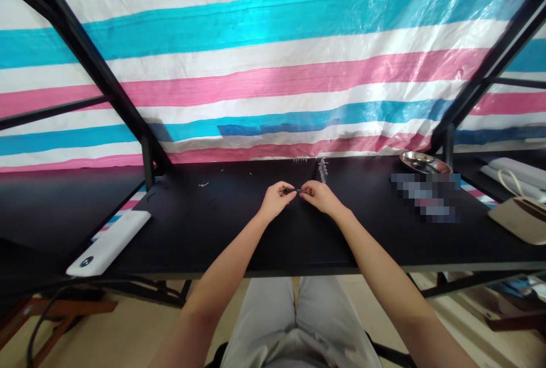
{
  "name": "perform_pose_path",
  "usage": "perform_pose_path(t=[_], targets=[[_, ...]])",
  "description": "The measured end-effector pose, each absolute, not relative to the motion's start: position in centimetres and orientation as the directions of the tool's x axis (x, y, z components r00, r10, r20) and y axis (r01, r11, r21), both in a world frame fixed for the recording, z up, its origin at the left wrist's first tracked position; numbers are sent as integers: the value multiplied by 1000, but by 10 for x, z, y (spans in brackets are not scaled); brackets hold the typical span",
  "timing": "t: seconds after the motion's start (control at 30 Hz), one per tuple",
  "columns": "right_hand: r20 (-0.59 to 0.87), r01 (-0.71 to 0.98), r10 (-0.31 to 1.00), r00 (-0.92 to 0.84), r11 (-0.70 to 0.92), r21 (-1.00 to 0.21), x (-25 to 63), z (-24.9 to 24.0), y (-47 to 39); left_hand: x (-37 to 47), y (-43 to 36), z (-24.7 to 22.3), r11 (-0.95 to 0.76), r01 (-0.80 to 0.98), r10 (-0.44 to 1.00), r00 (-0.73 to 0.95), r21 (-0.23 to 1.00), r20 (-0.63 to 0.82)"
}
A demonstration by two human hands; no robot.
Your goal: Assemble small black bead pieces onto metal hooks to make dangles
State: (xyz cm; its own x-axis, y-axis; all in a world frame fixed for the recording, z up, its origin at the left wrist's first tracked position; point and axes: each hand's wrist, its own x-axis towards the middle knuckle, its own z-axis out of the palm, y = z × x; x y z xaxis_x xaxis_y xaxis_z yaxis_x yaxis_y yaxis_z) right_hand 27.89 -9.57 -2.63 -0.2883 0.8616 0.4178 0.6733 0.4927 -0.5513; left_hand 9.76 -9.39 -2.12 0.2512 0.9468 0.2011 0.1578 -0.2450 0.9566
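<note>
My left hand (pixel 273 201) and my right hand (pixel 323 197) meet over the middle of the black table, fingertips pinched and almost touching. Between them is a slim dark stick-like piece (pixel 291 190). Each hand grips one end of it; a thin lighter bit shows at the gap, too small to name. Just beyond my right hand stands a row of small clear grey pieces (pixel 323 170), with dark pieces beside it. Farther back, near the table's rear edge, lies a short row of tiny light-coloured coil-like parts (pixel 300 160).
A shiny metal dish (pixel 425 162) sits at the back right, with a blurred-out patch in front. White scraps (pixel 203 185) lie left of my hands. A white oblong device (pixel 110 243) rests at the left edge, a beige bag (pixel 518 220) at far right. Striped sheeting (pixel 273 81) hangs behind.
</note>
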Motion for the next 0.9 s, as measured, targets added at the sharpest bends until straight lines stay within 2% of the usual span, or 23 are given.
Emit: perform_pose_path(t=[0.2,0.9], targets=[[431,582,853,-294,518,-627,269,-22,-105,98,-95,-21,-250,161,936,292,955,196],[447,483,832,-329,555,-677,262,-16,-114,97,-97,-17,-250,182,940,283,951,193]])
